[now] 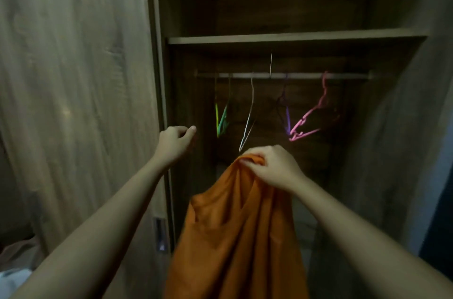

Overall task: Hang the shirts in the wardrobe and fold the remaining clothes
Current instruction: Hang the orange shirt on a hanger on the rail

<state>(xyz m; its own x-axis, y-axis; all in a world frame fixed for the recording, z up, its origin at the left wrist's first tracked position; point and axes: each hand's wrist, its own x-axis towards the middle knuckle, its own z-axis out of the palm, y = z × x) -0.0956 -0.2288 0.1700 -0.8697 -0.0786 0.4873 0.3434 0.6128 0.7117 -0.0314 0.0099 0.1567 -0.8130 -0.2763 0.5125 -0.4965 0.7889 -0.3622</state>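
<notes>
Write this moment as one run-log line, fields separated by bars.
stage: orange shirt not hung yet | right hand: grips its top | left hand: curled near wardrobe opening, contents unclear | rail: bare coloured hangers

Both arms bare, stretched fwd & up from the bottom corners. L hand [175,138] sits higher & further left, wrist about straight, fingers [180,130] curled in, thumb tip poking out to the right; can't tell if it holds anything. R hand [272,166] is lower, nearer centre, back of hand up, fingers & thumb bunched round the top of the orange shirt [235,237], gripping it. Hands apart, not touching.
</notes>
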